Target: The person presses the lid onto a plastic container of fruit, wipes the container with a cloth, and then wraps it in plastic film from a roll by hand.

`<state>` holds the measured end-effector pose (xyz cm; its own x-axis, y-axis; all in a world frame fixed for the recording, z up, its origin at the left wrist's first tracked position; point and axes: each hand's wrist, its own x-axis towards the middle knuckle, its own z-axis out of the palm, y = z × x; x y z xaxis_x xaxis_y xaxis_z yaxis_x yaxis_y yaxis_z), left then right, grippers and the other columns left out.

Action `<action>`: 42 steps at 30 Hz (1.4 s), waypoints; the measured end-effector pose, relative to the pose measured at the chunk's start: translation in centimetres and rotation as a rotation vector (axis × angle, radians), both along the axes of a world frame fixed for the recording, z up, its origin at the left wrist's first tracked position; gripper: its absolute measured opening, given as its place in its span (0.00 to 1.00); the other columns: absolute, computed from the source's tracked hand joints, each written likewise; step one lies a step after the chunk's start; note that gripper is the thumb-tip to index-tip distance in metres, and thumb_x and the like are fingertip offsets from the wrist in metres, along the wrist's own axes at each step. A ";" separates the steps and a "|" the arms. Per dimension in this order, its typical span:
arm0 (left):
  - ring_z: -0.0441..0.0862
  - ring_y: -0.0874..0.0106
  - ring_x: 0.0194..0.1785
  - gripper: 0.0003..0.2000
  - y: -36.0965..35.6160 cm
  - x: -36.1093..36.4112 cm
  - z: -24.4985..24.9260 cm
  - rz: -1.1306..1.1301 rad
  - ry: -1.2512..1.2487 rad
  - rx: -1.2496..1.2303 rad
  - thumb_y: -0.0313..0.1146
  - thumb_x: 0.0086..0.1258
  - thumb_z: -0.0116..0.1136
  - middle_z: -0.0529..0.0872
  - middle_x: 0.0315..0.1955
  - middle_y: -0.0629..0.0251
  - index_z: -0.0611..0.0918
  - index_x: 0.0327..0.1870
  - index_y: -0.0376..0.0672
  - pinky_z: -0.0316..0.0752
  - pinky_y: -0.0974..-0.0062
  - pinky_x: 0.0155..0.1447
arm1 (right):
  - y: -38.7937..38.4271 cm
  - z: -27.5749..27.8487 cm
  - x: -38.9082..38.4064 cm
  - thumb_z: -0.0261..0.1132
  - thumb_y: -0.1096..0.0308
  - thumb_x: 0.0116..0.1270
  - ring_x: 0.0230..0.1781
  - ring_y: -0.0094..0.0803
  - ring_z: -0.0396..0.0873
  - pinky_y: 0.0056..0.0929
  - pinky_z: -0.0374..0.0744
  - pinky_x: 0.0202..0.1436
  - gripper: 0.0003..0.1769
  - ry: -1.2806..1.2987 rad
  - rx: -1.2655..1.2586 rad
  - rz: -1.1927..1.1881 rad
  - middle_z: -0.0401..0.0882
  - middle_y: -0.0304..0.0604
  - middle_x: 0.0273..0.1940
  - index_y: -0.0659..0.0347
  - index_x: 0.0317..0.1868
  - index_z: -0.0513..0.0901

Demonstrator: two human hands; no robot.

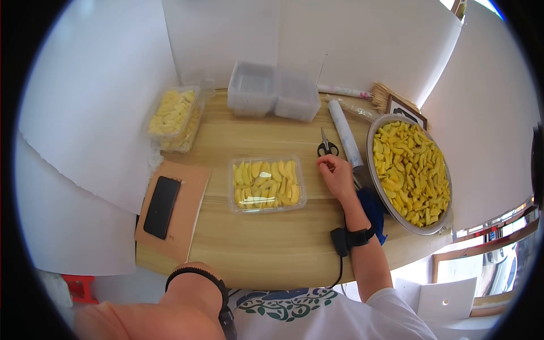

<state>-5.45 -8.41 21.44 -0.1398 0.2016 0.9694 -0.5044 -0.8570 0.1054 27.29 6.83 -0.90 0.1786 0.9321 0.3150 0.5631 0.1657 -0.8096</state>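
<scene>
My right hand is over the table just below black-handled scissors. Its fingers are curled together, and I cannot make out whether anything is pinched in them or whether they touch the handles. Left of this hand sits a clear plastic box with yellow fruit slices laid in rows; its top looks shiny and covered. Of my left arm, the wrist with a black strap shows at the table's front edge. My left hand's fingers are hidden.
A large metal basin heaped with yellow slices stands right, beside a pale roll and blue cloth. Empty clear containers stand at the back. Filled boxes are stacked left, above a phone on cardboard.
</scene>
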 end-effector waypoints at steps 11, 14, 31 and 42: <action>0.73 0.76 0.26 0.09 0.6 -0.6 -0.4 0.053 0.036 -0.018 0.21 0.67 0.51 0.82 0.30 0.64 0.75 0.48 0.34 0.70 0.79 0.34 | -0.7 1.3 0.1 0.61 0.80 0.60 0.38 0.33 0.81 0.26 0.77 0.39 0.09 -0.091 0.141 -0.249 0.82 0.46 0.38 0.65 0.41 0.82; 0.73 0.76 0.25 0.09 1.0 -0.5 0.0 0.064 0.067 -0.040 0.20 0.67 0.51 0.82 0.29 0.64 0.75 0.48 0.33 0.70 0.80 0.32 | -0.8 0.8 0.8 0.61 0.81 0.59 0.49 0.44 0.78 0.33 0.77 0.49 0.13 -0.249 0.246 -0.296 0.78 0.50 0.46 0.64 0.46 0.80; 0.73 0.78 0.20 0.07 4.2 4.4 -12.3 -0.003 0.870 -0.850 0.23 0.67 0.55 0.79 0.22 0.65 0.78 0.45 0.36 0.67 0.80 0.27 | -0.1 -0.2 1.4 0.62 0.74 0.61 0.68 0.55 0.61 0.44 0.64 0.69 0.31 -0.670 -0.052 -0.380 0.62 0.59 0.67 0.60 0.66 0.68; 0.75 0.81 0.27 0.07 6.4 3.8 -14.3 -0.046 0.973 -0.985 0.24 0.71 0.53 0.77 0.22 0.69 0.78 0.46 0.39 0.70 0.81 0.32 | 0.4 -0.8 2.5 0.60 0.81 0.56 0.58 0.51 0.69 0.41 0.69 0.62 0.27 -0.686 0.152 -0.385 0.73 0.49 0.57 0.60 0.59 0.74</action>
